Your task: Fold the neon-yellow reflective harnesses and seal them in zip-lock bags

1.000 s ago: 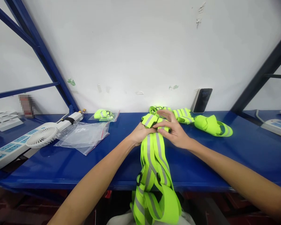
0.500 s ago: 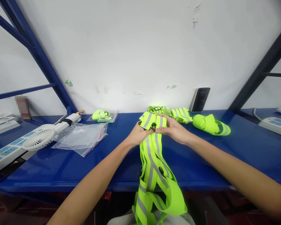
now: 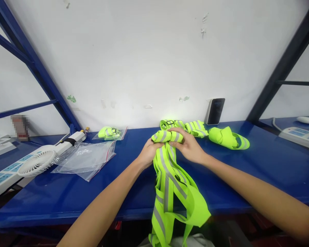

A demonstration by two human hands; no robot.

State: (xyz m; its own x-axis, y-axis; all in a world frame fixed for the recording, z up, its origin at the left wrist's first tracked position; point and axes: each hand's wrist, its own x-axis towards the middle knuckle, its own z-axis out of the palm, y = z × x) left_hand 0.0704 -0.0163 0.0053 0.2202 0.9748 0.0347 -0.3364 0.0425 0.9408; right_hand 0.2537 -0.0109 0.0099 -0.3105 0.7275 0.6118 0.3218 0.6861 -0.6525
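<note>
Both hands grip a neon-yellow reflective strap harness [image 3: 167, 164] with grey stripes, its top end rolled into a small bundle. My left hand [image 3: 148, 151] is closed on the left end of the roll, and my right hand [image 3: 187, 145] is closed on the right end. Loose straps hang from the roll over the table's front edge. A dark buckle shows partway down them. Behind my hands lie more neon straps [image 3: 197, 128] with a black buckle. To the right sits a rolled neon strap bundle [image 3: 228, 138].
On the blue table [image 3: 134, 192], clear zip bags [image 3: 86, 159] lie at left, beside a white fan [image 3: 37, 163] and a power strip [image 3: 2, 178]. A bagged neon bundle [image 3: 109, 133] is at the back. A black-screened device [image 3: 216, 111] leans against the wall.
The top of the harness has been rolled over further, hiding the buckle that showed between my hands. The hanging straps have swung slightly right, and the camera view has shifted a little.
</note>
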